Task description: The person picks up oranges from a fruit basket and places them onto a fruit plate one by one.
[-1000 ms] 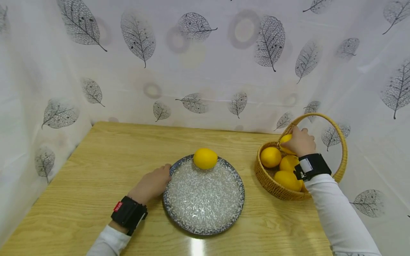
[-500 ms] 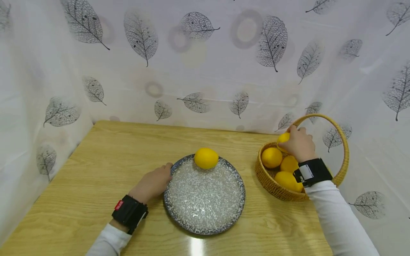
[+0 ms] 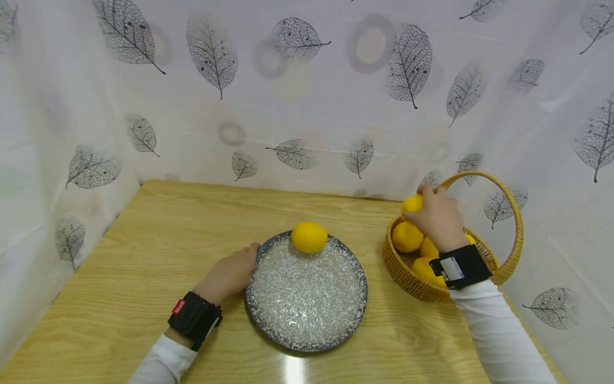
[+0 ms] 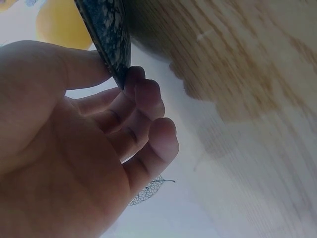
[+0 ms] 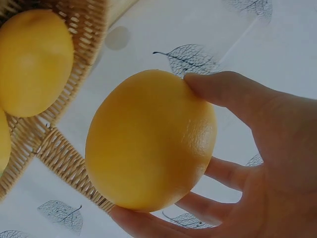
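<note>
A round speckled plate (image 3: 307, 298) with a dark rim lies on the table, and one yellow lemon (image 3: 309, 238) rests at its far edge. My left hand (image 3: 229, 273) pinches the plate's left rim. In the left wrist view the thumb lies on one side of the rim and fingertips (image 4: 148, 96) on the other. Over the back of the wicker basket (image 3: 403, 280), my right hand (image 3: 437, 217) grips another lemon (image 5: 151, 141) between thumb and fingers. That lemon is raised above the rest of the fruit. Several more lemons (image 3: 406, 237) sit in the basket, partly hidden by my hand and wrist.
The basket's tall arched handle (image 3: 515, 224) rises to the right of my right hand. A white curtain (image 3: 307, 106) with leaf prints hangs behind the wooden table (image 3: 201, 213) and along its sides.
My right hand has moved up and to the left with the lemon, from inside the basket to above its back rim. The left hand, plate and lemon on it stay put.
</note>
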### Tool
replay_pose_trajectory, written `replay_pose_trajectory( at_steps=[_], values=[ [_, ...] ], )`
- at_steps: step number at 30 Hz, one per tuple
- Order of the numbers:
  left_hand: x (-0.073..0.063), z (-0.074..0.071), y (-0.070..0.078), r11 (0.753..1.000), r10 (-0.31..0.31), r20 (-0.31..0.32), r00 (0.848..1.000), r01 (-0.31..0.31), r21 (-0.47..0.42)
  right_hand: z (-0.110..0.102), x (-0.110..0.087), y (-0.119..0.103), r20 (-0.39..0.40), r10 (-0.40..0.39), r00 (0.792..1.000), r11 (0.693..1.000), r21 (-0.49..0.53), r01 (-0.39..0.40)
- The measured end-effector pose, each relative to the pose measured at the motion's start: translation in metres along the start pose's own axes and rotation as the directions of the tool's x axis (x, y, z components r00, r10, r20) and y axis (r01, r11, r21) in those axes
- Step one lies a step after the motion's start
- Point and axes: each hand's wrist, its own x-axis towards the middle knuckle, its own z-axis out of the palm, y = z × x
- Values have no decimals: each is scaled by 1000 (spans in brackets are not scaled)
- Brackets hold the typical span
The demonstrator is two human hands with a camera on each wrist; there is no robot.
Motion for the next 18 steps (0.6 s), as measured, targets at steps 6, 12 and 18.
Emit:
replay_pose_trajectory(
  at_steps=[6, 12, 18],
  values=[
    [-2, 0, -1, 1000, -7, -2, 1000, 7, -5, 4, -5, -14, -42, -45, 998, 999, -10, 44],
    [-1, 1, 0, 1000, -16, 10, 1000, 16, -12, 6, -14, -30, -78, -95, 992, 995, -14, 94],
    [0, 3, -3, 1000, -18, 5, 1000, 18, -3, 9, -21, -56, -61, -80, 995, 996, 45, 83]
  ],
)
